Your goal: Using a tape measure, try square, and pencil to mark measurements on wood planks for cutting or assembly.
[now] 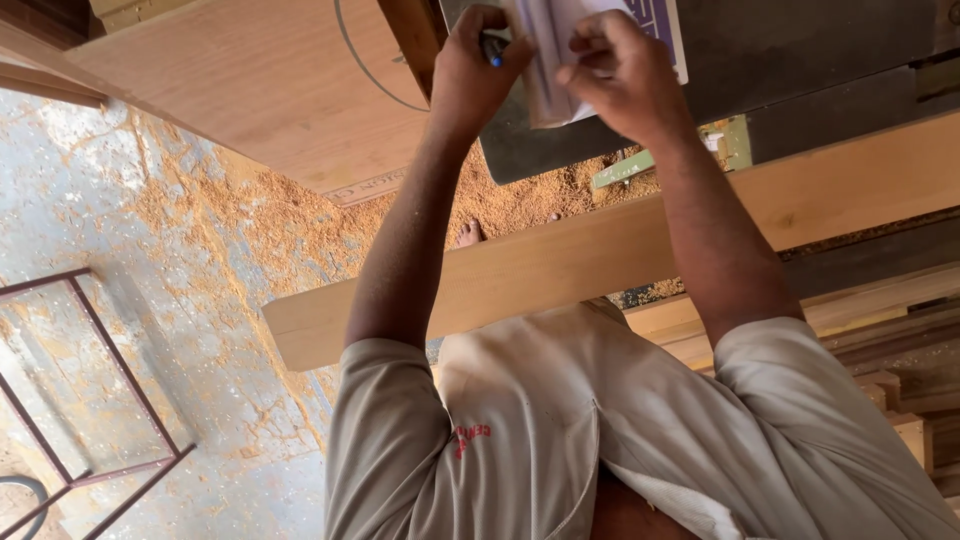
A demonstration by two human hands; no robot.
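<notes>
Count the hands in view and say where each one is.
2. The left hand is at top centre, gripping a blue pen against the booklet. The right hand is beside it, holding the booklet's pages. None other shows.

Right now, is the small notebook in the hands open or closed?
Open: the right hand lifts white pages away from the notebook, while the left hand holds a blue pen.

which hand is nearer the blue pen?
Left. The left hand grips the blue pen between its fingers; the right hand is across the paper booklet, pinching its pages.
</notes>
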